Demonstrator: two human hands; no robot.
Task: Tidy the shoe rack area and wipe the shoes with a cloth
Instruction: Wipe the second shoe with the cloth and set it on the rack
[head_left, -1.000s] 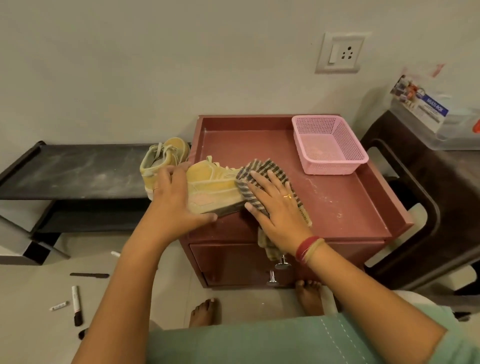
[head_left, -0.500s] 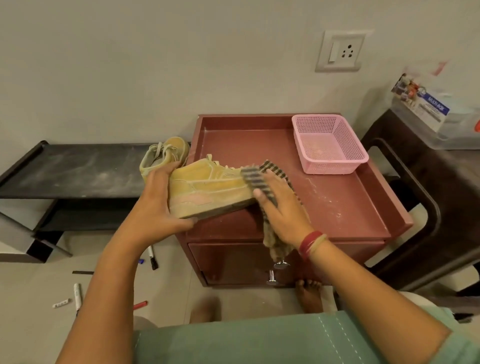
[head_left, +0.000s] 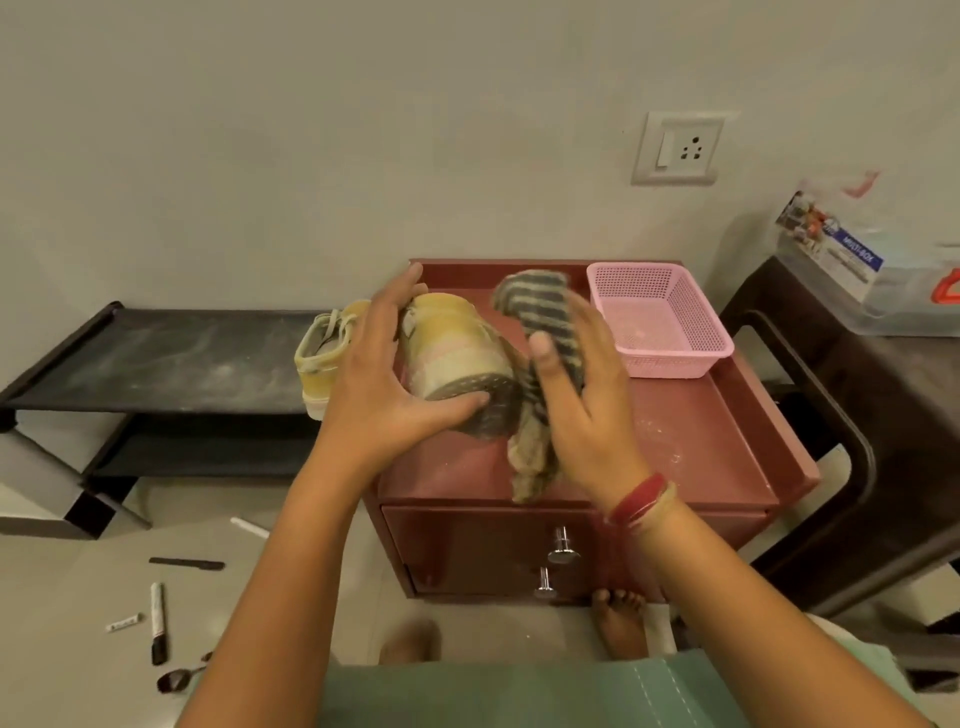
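**Head view.** The black shoe rack, its upper shelf streaked with dust, is seen at left centre. A red cabinet stands just beside it against a plain pale wall. A pink basket rests in the cabinet top's far right corner. At centre frame a yellow shoe, with its grey dotted sole turned toward the camera, is gripped above the cabinet top by the left hand, fingers and thumb curled round it. A second yellow shoe is seen at the rack's right end. A striped cloth is pinned under the thumb of the right hand.

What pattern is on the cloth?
The cloth has dark grey and beige stripes, clearest in the head view.
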